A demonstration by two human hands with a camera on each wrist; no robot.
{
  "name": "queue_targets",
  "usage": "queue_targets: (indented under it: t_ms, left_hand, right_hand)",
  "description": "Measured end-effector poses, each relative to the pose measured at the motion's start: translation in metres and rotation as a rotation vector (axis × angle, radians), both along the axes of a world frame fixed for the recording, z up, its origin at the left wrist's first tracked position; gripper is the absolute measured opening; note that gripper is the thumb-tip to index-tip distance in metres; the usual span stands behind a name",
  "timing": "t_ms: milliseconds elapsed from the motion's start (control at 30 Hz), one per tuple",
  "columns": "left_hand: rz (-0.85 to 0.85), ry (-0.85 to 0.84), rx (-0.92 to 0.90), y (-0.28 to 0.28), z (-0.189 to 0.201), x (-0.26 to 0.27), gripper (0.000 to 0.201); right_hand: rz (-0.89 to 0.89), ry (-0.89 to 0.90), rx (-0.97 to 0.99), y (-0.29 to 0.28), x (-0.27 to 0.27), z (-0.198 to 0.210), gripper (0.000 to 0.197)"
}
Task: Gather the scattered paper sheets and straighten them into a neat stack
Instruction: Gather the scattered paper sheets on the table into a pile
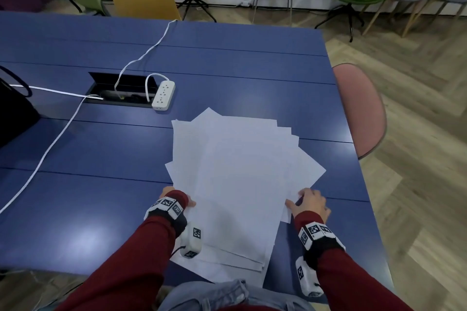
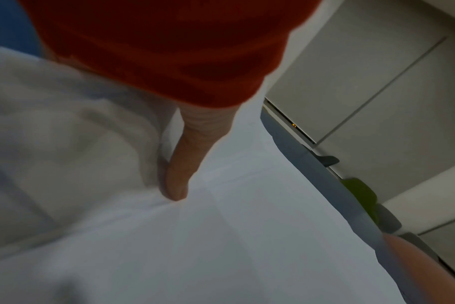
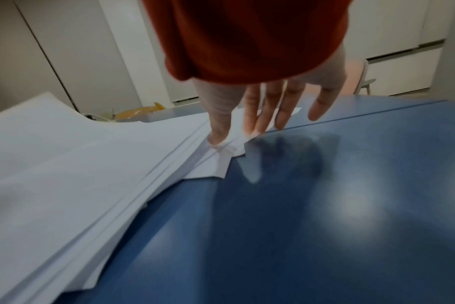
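White paper sheets [image 1: 235,171], thin and floppy, lie fanned in a loose pile on the blue desk [image 1: 101,146] near its right front corner, with corners sticking out at several angles and the near edge hanging over the desk edge toward the person's lap. Head view: left hand [image 1: 177,199] at the pile's left edge, mostly hidden by sleeve and wrist rig; right hand [image 1: 309,202] on the pile's right edge. Light, slippery sheet on sheet, so they should slide easily and buckle if pushed from one side only; best taken by the two long edges, squeezed inward, then tapped on the desk. A power strip [image 1: 163,94] and cable sit well apart from the pile. Left wrist view: blurred; only a thumb [image 2: 177,179] shows, pressing down on top of the sheets, the other fingers hidden under the sleeve or paper, so the grasp cannot be told for sure. Right wrist view: thumb [image 3: 218,133] on top of the sheet corners, fingers [image 3: 270,111] straight and spread wide, tips at the desk beside and partly under the paper edge; whether they truly pinch it is hard to say. Sheet count unreadable.
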State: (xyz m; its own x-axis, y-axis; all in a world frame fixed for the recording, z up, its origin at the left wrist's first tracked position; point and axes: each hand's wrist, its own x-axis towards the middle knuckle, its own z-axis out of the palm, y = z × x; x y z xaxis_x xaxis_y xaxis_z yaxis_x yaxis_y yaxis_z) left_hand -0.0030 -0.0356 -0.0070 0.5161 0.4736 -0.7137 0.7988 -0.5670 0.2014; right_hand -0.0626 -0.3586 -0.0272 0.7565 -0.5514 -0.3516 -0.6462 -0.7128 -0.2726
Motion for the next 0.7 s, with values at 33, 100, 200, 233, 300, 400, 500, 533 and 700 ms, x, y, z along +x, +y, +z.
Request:
queue_targets:
  t_ms: [33, 100, 200, 233, 300, 400, 500, 533, 700]
  left_hand:
    - [-0.014, 0.001, -0.029, 0.001, 0.002, -0.002, 0.032]
    - [-0.022, -0.021, -0.056, 0.004, 0.004, -0.007, 0.057]
    - [0.036, -0.047, -0.146, 0.010, 0.005, -0.009, 0.060]
    - [0.067, -0.071, -0.174, 0.013, 0.002, -0.009, 0.055]
    - [0.095, -0.102, -0.209, 0.021, 0.002, -0.012, 0.049]
    - [0.118, -0.166, -0.321, 0.031, -0.001, -0.017, 0.042]
    - [0.158, -0.196, -0.412, 0.039, -0.005, -0.019, 0.040]
    - [0.161, -0.196, -0.427, 0.040, -0.004, -0.020, 0.038]
    - [0.098, -0.157, -0.368, 0.036, -0.008, -0.013, 0.040]
  right_hand:
    - [-0.063, -0.015, 0.006, 0.001, -0.001, -0.002, 0.063]
    - [-0.121, -0.005, 0.019, 0.002, 0.000, -0.005, 0.088]
    - [-0.063, 0.054, 0.029, 0.000, 0.005, -0.010, 0.092]
    - [-0.046, 0.075, 0.024, -0.001, 0.005, -0.010, 0.092]
    - [-0.006, 0.107, 0.009, -0.005, 0.006, -0.011, 0.092]
    - [0.070, 0.163, 0.006, -0.015, 0.006, -0.007, 0.093]
    - [0.185, 0.227, 0.008, -0.021, 0.004, -0.001, 0.092]
    - [0.222, 0.243, 0.008, -0.020, 0.003, 0.000, 0.092]
    - [0.249, 0.281, 0.037, -0.007, 0.005, 0.003, 0.091]
